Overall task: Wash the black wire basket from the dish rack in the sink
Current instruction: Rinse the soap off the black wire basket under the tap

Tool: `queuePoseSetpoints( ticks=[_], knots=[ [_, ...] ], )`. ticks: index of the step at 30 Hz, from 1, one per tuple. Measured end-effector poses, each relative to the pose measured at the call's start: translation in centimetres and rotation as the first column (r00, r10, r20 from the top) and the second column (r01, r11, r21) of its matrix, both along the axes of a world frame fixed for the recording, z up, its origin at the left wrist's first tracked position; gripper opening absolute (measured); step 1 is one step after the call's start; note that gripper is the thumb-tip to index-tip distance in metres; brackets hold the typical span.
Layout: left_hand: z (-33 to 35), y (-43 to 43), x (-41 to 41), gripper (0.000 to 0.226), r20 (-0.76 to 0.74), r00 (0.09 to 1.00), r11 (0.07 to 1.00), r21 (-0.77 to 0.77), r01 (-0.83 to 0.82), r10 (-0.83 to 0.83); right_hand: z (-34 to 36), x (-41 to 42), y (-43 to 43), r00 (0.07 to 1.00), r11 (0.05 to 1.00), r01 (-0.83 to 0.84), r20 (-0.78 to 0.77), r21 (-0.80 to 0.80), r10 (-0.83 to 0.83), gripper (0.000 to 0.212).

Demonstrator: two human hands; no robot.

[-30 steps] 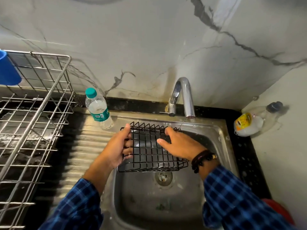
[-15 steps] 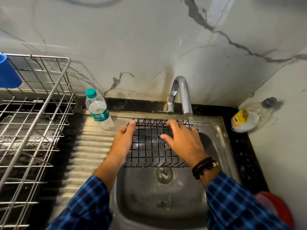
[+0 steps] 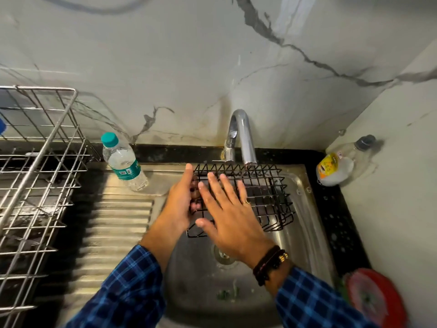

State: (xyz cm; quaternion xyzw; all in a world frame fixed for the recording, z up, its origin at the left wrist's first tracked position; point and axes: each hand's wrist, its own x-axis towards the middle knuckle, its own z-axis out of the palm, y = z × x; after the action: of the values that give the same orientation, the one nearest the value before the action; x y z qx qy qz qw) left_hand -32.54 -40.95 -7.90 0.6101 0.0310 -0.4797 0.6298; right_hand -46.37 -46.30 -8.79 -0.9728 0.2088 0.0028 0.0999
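Two hands on the black wire basket [image 3: 260,197], held over the sink [image 3: 305,233] just under the tap [image 3: 243,138]. Left hand [image 3: 179,204] grips its left edge, fingers curled thru the wires. Right hand [image 3: 227,216] lies flat & spread across the top, not gripping. Water bottle [image 3: 123,162] stands on the drainboard nearby.

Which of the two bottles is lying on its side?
The black-capped bottle with the yellow label, right of the sink. The teal-capped water bottle on the left stands upright.
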Motion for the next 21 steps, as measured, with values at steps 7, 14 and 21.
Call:
queuePoseSetpoints(
  ticks=[7,14,21],
  knots=[
    [-0.4,0.8,1.2,0.054,-0.086,0.996,0.996,0.081,-0.021,0.028,-1.7,-4.9,-5.5,0.865,0.868,0.494,-0.137,0.058,-0.483,0.076],
    [-0.4,0.3,0.3,0.052,-0.071,0.997,1.0,-0.004,0.006,-0.007,-0.2,-1.2,-0.1,0.995,0.994,0.085,0.046,0.069,-0.088,0.067],
    [-0.5,2.0,1.7,0.054,-0.059,0.998,0.999,-0.038,0.019,-0.021,-0.9,-4.2,-8.4,0.67,0.552,0.6,0.012,0.58,-0.742,0.069]
  ],
)
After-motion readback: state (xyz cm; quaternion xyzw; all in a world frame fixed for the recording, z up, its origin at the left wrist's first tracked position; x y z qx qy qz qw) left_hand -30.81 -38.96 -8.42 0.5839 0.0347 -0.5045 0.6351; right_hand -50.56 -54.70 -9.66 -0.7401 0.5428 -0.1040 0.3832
